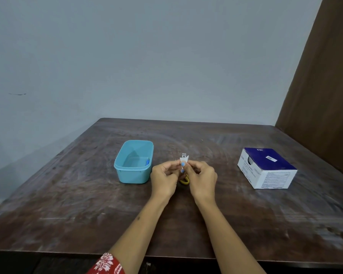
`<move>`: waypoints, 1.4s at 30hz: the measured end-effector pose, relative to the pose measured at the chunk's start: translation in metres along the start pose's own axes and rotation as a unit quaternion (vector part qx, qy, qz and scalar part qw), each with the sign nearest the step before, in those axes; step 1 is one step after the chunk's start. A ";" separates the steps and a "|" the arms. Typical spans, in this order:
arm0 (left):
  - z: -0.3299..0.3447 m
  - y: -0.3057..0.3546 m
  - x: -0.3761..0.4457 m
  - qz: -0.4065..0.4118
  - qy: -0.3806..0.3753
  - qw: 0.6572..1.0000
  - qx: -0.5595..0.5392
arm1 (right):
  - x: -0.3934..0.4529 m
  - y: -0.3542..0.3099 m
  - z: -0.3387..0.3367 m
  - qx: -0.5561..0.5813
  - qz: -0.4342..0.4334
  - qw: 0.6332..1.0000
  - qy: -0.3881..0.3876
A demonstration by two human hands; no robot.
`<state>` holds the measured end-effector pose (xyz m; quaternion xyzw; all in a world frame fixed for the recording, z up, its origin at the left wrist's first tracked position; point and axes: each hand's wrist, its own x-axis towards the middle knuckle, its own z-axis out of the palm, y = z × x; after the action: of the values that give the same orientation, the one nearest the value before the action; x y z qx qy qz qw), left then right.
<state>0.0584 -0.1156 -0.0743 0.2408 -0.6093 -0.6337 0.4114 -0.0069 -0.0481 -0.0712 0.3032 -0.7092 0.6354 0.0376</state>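
Red-patterned sleeve (107,264) lowest; left hand (163,178) and right hand (202,178) pinch a small white packet (184,160); teal tub (134,175) alongside holds one blue piece (147,161).

We read "BD" mark, white on blue top of box (265,165), right side of table (186,224). Small print on box's white sides too blurred for us. White sticker on top likewise unreadable.

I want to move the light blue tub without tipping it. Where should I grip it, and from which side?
On the light blue tub, probably the near short wall, pinched over the rim from above: it stands upright and open, its lip juts outward, and that end lies closest to the left hand.
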 end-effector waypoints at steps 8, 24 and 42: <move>-0.002 -0.002 0.002 0.014 0.017 0.999 0.032 | -0.001 -0.001 -0.001 0.026 0.011 0.999 -0.033; -0.001 -0.003 0.002 0.007 -0.032 0.999 0.031 | 0.000 -0.004 -0.002 0.049 -0.016 0.997 0.061; 0.000 -0.001 -0.001 0.012 -0.010 1.000 0.008 | -0.003 -0.005 -0.003 0.139 0.045 0.989 0.009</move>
<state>0.0589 -0.1150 -0.0753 0.2300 -0.6211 -0.6265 0.4109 -0.0029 -0.0442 -0.0671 0.2678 -0.6267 0.7313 -0.0270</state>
